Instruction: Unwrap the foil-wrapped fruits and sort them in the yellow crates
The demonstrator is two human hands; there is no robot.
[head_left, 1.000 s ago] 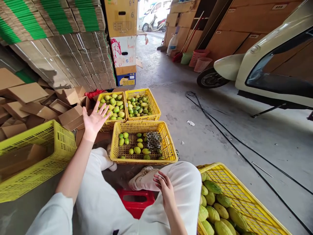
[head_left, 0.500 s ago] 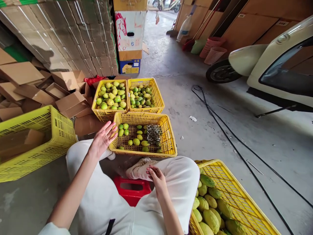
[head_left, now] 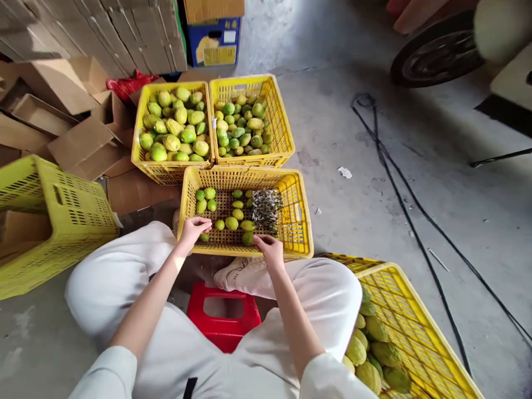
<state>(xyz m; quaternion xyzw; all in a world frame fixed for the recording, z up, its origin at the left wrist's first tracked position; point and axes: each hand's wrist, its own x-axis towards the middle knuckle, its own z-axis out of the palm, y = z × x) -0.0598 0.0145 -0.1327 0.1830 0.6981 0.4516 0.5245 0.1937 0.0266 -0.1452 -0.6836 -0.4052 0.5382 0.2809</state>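
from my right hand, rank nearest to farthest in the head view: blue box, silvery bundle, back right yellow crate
Starting at the right hand:
1. silvery bundle, just ahead, inside the front crate
2. back right yellow crate, ahead, beyond the front crate
3. blue box, ahead and to the left, past the crates

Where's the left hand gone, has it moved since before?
Yes. The left hand was mostly left of the front yellow basket; now it has come right, over the basket's near-left corner.
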